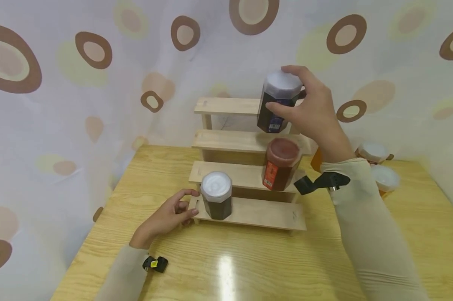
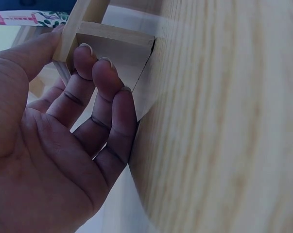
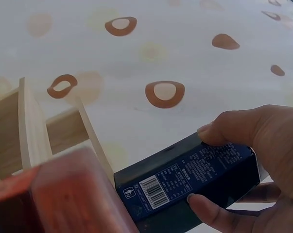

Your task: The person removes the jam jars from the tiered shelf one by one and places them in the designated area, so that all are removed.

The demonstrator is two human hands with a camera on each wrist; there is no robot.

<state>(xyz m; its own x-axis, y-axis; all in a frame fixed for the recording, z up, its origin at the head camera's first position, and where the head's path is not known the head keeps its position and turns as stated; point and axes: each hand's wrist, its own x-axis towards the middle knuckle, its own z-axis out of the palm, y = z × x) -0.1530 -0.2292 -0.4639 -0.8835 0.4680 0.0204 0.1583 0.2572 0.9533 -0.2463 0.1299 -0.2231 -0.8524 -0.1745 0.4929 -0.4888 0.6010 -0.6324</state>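
My right hand grips a dark octagonal jar with a white lid and blue label, thumb on the near side and fingers at the lid. It is held in front of the top tier of a stepped wooden rack. In the right wrist view, the label on the held jar shows a barcode. My left hand holds the left end of the lowest tier. Its thumb and curled fingers lie about the board's end in the left wrist view.
On the lowest tier stands a white-lidded dark jar. A red-lidded jar is on the second tier, at the right. Beyond my right forearm, white-lidded amber jars stand on the wooden table. A patterned cloth hangs behind.
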